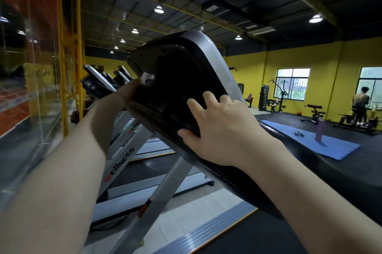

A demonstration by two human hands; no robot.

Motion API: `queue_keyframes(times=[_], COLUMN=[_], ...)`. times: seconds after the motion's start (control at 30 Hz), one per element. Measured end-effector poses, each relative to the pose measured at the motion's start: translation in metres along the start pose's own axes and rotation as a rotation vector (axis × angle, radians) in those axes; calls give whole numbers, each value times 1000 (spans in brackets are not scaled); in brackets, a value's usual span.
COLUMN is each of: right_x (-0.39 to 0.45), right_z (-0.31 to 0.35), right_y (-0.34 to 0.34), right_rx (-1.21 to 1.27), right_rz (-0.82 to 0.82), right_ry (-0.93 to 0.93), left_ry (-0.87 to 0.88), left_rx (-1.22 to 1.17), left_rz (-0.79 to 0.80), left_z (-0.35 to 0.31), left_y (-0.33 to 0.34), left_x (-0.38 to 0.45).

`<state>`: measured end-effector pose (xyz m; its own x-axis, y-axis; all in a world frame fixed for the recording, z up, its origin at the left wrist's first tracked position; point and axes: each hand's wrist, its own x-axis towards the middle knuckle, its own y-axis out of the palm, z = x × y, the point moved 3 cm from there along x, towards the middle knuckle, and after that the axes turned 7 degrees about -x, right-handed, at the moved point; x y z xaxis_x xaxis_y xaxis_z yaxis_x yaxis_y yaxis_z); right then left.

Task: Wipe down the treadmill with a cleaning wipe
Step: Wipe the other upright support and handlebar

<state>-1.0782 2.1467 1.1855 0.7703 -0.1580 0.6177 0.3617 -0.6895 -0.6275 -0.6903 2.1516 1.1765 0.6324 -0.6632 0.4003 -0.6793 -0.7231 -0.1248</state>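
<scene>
The right hand lies spread on the dark back shell of the treadmill console, its fingers fairly straight and pressed flat on the plastic, the thumb hooked at the lower edge of a recessed panel. It grips nothing; it rests wide against the surface. Across the console from it, the left hand reaches to the far edge of the shell, mostly hidden behind that edge, and holds a small crumpled white cleaning wipe bunched against the black plastic. How its fingers lie around the wipe cannot be made out in full, though the wipe sits right at its fingertips and touches the console.

Below both hands, the grey uprights of the treadmill slope down toward the belt deck, one bearing red and black lettering. Beyond the left hand stand more treadmills in a row beside a glass wall. Well off to the right-hand side lie a blue floor mat and weight machines, with a person seated near the windows.
</scene>
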Motion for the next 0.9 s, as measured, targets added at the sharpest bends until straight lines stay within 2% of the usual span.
queue_keyframes(times=[0.1,0.2,0.3,0.37,0.47,0.57,0.67,0.77,0.83,0.9], right_x=[4,2,2,4,4,3,2,2,3,3], right_z=[0,3,8,9,8,8,8,8,7,8], right_y=[0,0,2,2,3,1,2,1,2,3], right_rx=[-3,-7,17,49,60,42,52,70,67,52], right_rz=[38,-1,-47,-108,-102,-82,-48,-52,-61,-70], right_ry=[-9,46,101,117,105,110,113,108,110,115], left_ry=[143,306,483,538,497,508,536,405,335,281], left_rx=[57,230,367,382,345,503,460,541,471,162], left_rz=[77,203,181,134,-45,-273,-365,-460,-487,-496], left_z=[-52,-74,-83,-96,-107,-113,-117,-115,-112,-115], left_y=[46,77,99,119,135,132,117,100,91,85], left_x=[-87,-156,-192,-201,-196,-184,-168,-146,-130,-120])
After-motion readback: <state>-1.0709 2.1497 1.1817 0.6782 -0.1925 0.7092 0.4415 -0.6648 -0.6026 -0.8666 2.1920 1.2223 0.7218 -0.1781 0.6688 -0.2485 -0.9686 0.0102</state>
